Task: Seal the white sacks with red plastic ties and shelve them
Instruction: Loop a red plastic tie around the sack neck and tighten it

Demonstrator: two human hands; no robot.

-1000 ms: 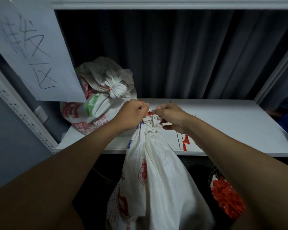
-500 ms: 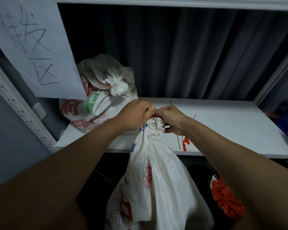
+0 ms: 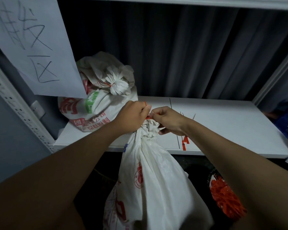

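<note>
Now two hands (image 3: pixel 133 116) (image 3: pixel 169 119) pinching one tie (image 3: pixel 148 117), two sacks (image 3: pixel 150 176) (image 3: pixel 103 92)

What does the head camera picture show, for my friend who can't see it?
Two hands, left hand and right hand, pinch a red tie at the bunched neck of a white sack hanging before a white shelf. A tied sack sits on the shelf's left.
</note>
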